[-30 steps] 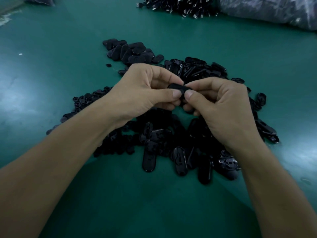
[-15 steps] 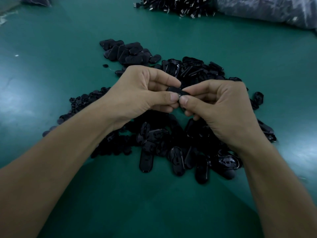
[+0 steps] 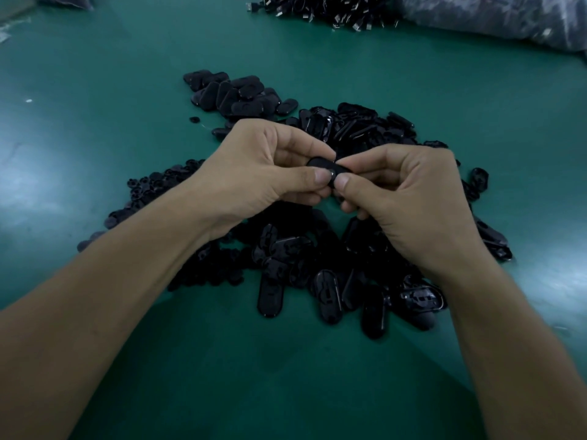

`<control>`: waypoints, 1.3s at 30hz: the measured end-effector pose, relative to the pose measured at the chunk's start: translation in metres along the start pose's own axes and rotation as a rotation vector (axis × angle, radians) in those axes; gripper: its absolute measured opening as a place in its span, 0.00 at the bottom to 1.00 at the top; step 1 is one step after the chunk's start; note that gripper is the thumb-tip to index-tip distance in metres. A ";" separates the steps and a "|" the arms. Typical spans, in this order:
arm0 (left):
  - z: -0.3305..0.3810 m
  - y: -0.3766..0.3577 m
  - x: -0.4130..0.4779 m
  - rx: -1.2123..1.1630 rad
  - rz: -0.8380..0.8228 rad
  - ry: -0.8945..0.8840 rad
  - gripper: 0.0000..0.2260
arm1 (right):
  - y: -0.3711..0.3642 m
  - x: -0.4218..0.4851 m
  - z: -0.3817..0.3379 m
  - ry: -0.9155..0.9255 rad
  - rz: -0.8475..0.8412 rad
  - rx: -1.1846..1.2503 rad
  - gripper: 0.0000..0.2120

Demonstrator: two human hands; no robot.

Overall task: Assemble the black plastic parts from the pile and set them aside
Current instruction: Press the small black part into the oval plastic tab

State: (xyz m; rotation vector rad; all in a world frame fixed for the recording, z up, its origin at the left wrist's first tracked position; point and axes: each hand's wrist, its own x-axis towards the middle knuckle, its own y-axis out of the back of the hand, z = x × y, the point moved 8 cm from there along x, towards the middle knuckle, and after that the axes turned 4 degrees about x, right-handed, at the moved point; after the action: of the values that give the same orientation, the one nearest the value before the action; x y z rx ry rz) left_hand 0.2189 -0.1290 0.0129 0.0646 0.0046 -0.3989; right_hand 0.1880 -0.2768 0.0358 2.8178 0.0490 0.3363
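Green table (image 3: 127, 90); left hand (image 3: 254, 176), right hand (image 3: 409, 204) pinch black part (image 3: 320, 163), seemingly centred.

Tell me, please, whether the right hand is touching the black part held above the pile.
Touching: the head view shows the right hand pinching the black part, thumb tip against its edge.

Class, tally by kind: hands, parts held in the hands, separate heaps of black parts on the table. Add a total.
hands: 2 (left hand, right hand)
held black part: 1
heaps: 2 (near heap, far heap)
total: 5
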 end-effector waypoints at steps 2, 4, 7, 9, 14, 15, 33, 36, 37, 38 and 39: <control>0.001 -0.001 0.000 0.019 0.008 -0.016 0.13 | 0.001 0.000 -0.001 0.011 0.006 -0.011 0.08; 0.003 -0.002 -0.001 0.040 0.020 -0.028 0.13 | 0.001 0.000 -0.001 0.017 0.011 -0.024 0.08; 0.004 0.000 -0.001 0.084 0.036 -0.042 0.12 | 0.001 0.000 -0.002 0.031 0.009 -0.065 0.08; 0.005 0.001 -0.001 0.107 0.043 -0.043 0.10 | -0.001 0.000 -0.001 0.041 0.014 -0.079 0.08; 0.008 0.001 -0.002 0.127 0.046 -0.067 0.10 | -0.003 0.000 -0.002 0.055 0.031 -0.079 0.08; 0.008 0.001 -0.002 0.121 0.040 -0.073 0.11 | -0.003 0.000 -0.003 0.054 0.031 -0.073 0.08; 0.006 0.000 -0.002 0.083 0.026 -0.071 0.10 | -0.001 0.000 0.001 0.023 0.049 -0.086 0.06; 0.006 0.001 -0.002 0.089 0.029 -0.067 0.10 | -0.002 0.000 0.002 0.000 0.062 -0.078 0.05; 0.006 0.001 -0.002 0.091 0.026 -0.065 0.11 | -0.002 0.000 0.003 -0.009 0.063 -0.073 0.05; 0.006 0.001 -0.002 0.091 0.022 -0.062 0.11 | -0.002 0.000 0.003 -0.014 0.062 -0.071 0.05; 0.006 0.001 -0.002 0.082 0.018 -0.057 0.11 | -0.002 -0.001 0.004 -0.014 0.058 -0.073 0.05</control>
State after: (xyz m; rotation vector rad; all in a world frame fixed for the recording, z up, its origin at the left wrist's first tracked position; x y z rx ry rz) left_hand 0.2175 -0.1275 0.0190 0.1338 -0.0683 -0.3825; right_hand 0.1883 -0.2757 0.0316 2.7533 -0.0473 0.3250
